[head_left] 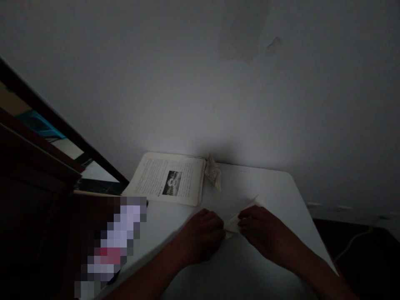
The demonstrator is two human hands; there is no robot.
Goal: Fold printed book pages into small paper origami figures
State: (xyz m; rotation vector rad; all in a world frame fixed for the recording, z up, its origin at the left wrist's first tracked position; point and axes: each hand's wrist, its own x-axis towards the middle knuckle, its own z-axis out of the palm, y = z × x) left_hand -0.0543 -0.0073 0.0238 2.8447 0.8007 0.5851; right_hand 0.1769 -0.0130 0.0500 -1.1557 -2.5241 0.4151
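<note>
A folded piece of pale paper [233, 224] lies low over the white table, between my two hands. My left hand [204, 234] is closed at its left end, with the fingers curled and the fingertips partly hidden. From the other side my right hand [264, 230] grips the paper, its fingers bent against it. One thin corner of the paper sticks up beyond the right knuckles. Farther back, a folded paper shape [213, 172] with pointed ends rests against the right edge of an open book [150, 179] with printed text and a dark picture.
The white table [265, 179] has rounded corners and touches a grey wall [175, 83]. A blurred-out, pixelated object [117, 233] lies along the left edge. Dark wooden framing [62, 125] stands at left. A pale cable [353, 241] runs beyond the right edge.
</note>
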